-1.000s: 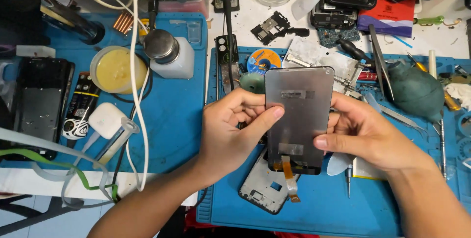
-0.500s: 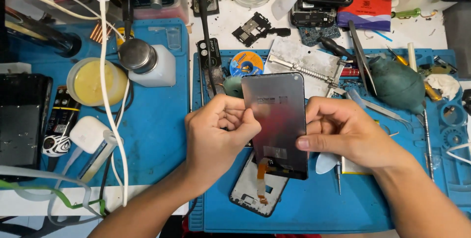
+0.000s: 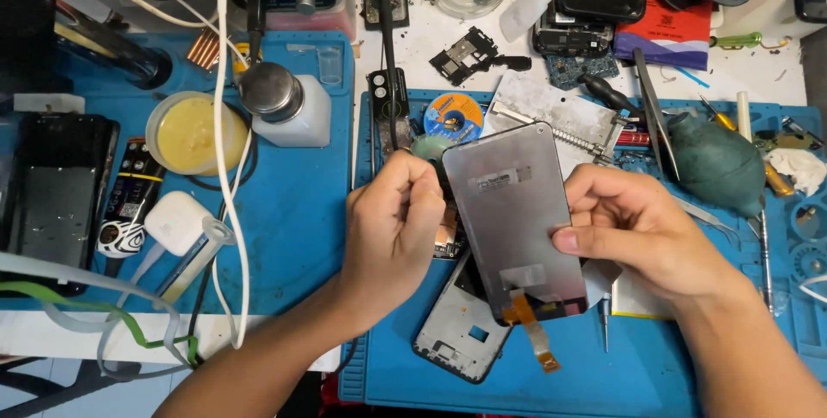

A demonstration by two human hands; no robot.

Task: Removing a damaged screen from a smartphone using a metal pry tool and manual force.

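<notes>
My right hand [image 3: 642, 233] pinches the phone screen panel [image 3: 515, 211] at its 3 o'clock edge, thumb across the grey back. My left hand [image 3: 392, 229] is curled at the panel's 9 o'clock edge, fingertips narrow; whether they grip the edge or peel something there I can't tell, knuckles block it. The panel is held tilted above the blue mat [image 3: 568, 383], back side up, orange flex cable [image 3: 536, 336] dangling off its 6 o'clock end.

Directly under, at 7 o'clock, lies the bare phone frame [image 3: 457, 340]. At 3 o'clock the green dust blower [image 3: 715, 164], tweezers [image 3: 655, 112] just beside it.

Risks, as I judge: the flex snags on the frame and creases or tears if I swing the panel low; the thin glass cracks from a twist between two pinches; the one-edge grip slips and the panel drops onto the frame or tools.
</notes>
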